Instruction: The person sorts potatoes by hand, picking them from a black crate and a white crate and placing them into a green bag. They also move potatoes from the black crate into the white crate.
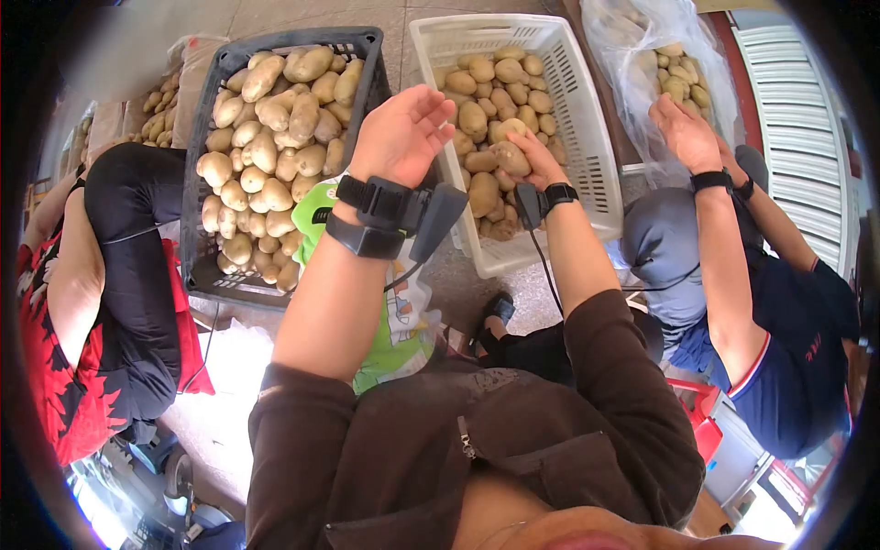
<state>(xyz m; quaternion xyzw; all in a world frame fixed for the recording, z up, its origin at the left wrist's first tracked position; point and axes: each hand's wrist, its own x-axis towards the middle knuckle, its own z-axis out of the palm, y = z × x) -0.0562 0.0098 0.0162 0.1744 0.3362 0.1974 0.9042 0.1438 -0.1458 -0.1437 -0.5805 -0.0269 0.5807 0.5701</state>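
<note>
My right hand is closed around a potato over the white plastic crate, which holds many more potatoes of mixed sizes. Between the two crates hovers my left hand, its fingers loosely curled and apart, with nothing in the palm. Close to its left stands a black plastic crate, heaped with larger, pale potatoes. Both of my wrists carry black straps with small devices attached.
On the right, a person reaches toward a clear plastic bag of potatoes. Another person sits at the left, beside more sacks of potatoes. A green and white bag lies under my left forearm. Thin cables hang from my wrist devices.
</note>
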